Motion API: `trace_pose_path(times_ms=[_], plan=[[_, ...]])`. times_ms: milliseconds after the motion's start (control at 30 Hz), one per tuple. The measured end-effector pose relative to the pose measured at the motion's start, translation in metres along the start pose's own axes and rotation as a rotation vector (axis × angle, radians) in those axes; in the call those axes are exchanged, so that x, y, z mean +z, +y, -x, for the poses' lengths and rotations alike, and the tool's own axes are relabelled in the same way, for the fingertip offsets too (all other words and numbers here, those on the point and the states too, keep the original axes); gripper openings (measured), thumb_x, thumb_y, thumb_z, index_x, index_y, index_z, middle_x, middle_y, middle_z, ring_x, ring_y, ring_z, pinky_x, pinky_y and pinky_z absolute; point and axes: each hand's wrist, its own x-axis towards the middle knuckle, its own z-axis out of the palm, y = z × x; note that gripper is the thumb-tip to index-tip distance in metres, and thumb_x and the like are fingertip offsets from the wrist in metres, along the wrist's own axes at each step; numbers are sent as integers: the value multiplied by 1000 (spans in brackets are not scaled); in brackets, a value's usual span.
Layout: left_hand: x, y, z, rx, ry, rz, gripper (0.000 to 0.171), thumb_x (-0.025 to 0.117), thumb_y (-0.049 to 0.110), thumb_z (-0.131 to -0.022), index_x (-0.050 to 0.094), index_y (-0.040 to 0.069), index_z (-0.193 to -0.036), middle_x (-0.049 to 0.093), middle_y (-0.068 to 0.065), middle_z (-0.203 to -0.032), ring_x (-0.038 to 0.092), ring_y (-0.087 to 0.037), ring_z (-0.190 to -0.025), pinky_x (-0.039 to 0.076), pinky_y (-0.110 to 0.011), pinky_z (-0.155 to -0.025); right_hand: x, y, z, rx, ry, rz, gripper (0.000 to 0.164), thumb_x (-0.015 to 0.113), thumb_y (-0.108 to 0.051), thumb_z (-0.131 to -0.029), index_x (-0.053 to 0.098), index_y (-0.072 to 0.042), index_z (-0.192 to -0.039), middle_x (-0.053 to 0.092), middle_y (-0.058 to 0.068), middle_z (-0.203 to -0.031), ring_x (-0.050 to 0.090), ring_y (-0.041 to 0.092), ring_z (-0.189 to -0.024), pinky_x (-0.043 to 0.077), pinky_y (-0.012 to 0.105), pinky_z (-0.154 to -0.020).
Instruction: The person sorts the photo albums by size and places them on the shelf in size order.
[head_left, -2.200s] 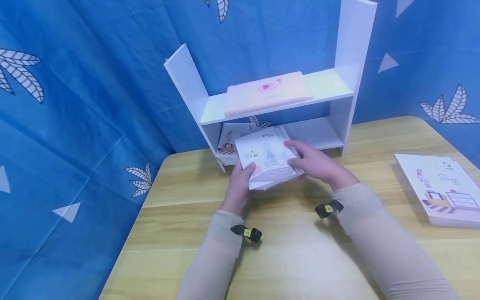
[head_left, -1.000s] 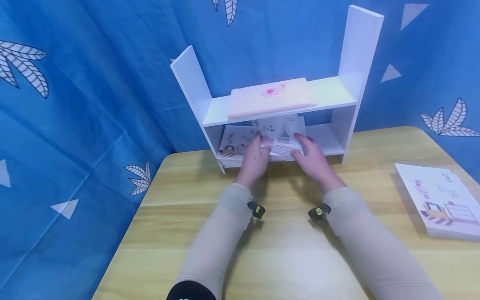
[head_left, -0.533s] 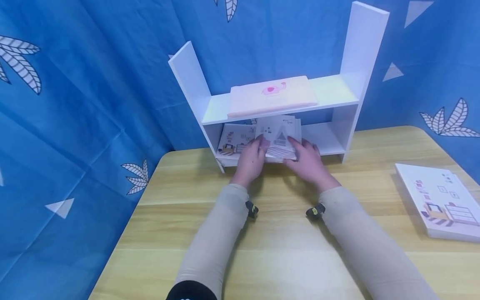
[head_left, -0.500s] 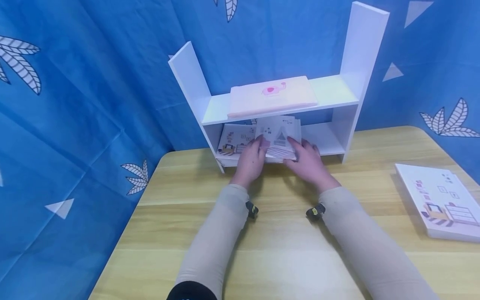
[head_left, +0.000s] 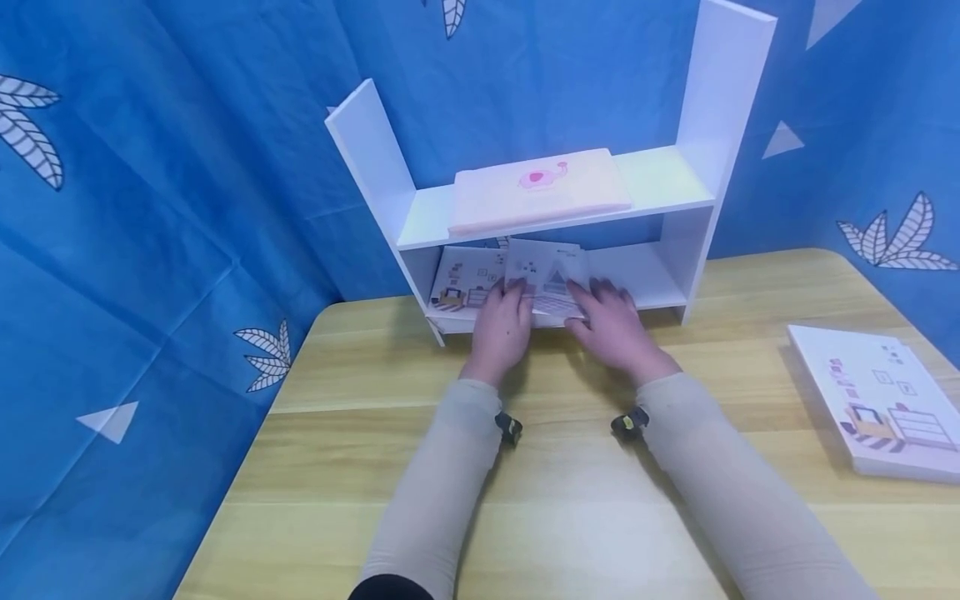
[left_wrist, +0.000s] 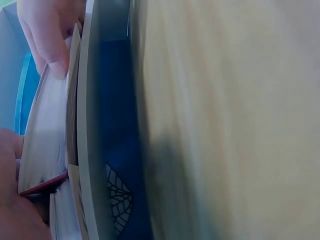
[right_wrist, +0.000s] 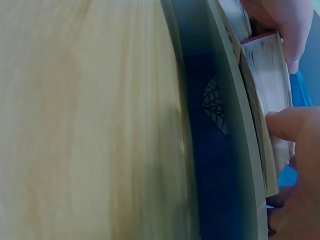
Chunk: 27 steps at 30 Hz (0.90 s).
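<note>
A thick white book (head_left: 551, 260) with a tent drawing on its cover lies in the lower compartment of a small white shelf (head_left: 660, 175). My left hand (head_left: 501, 333) holds its left end, fingers reaching forward over the cover. At its right end my right hand (head_left: 617, 329) grips the book. In the right wrist view the right thumb (right_wrist: 282, 124) presses the pale page edges while the other fingers curl behind the end. A second white book (head_left: 465, 271), with a furniture drawing, lies against the left hand's side. The left wrist view shows the page block (left_wrist: 42, 140) between both hands.
A pale pink flat item (head_left: 562, 196) with an elephant picture lies on the upper board. Another thick white book (head_left: 877, 408) rests at the right of the wooden table (head_left: 570, 517). A blue patterned curtain (head_left: 165, 200) hangs behind and at the left.
Both hands have carried the book from in front of the shelf into the lower compartment. Over the last half second its cover has tipped back and settled lower, beside the other book.
</note>
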Motion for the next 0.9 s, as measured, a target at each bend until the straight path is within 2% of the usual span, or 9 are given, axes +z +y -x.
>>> trace_pose_path(times_ms=[200,400,500,600,700,833,900], plan=[[-2,-4,12,-33,56,-7,53,40,43,-107,42,24,-156,32,-13,-161,32,-35,-145,24,-51,-119,-2,-4,-1,-3,-22,0,65,55,-36,-103,33,-11,-159,24,33,-159,15,53,-147,2,66,-118],[-7,-5,21,-67,84,49,54,49,41,-102,45,27,-154,33,-10,-161,34,-36,-142,27,-51,-117,-3,-7,-2,-8,-27,-13,65,57,-36,-101,35,-12,-158,25,31,-159,16,52,-147,3,67,-117],[-14,-4,22,-83,75,145,53,52,40,-102,48,23,-152,36,-10,-159,36,-33,-141,29,-51,-116,-3,-6,-3,-4,-25,-31,65,57,-37,-101,36,-12,-158,26,29,-159,16,50,-148,3,66,-118],[-21,-4,22,-95,74,298,53,56,34,-101,49,14,-150,43,-11,-152,43,-29,-135,36,-47,-112,-6,-3,-4,8,-15,-83,67,56,-39,-101,35,-10,-158,31,24,-160,18,46,-149,4,64,-119],[-28,-5,23,-127,91,467,51,57,23,-100,47,8,-148,48,-11,-146,47,-26,-131,39,-41,-111,-10,0,-3,39,-11,-192,70,57,-39,-101,33,-9,-158,34,20,-160,25,44,-147,13,64,-118],[-36,-4,25,-187,129,663,45,54,12,-101,48,9,-146,50,-7,-144,47,-22,-135,38,-37,-113,-18,4,0,85,-34,-341,70,58,-37,-101,31,-7,-159,34,21,-159,32,44,-143,25,64,-115],[-39,-2,27,-201,142,727,41,53,9,-101,52,12,-142,54,-3,-141,49,-20,-133,39,-36,-112,-23,5,3,105,-55,-391,68,57,-35,-102,31,-6,-158,33,23,-159,31,44,-144,24,62,-116]])
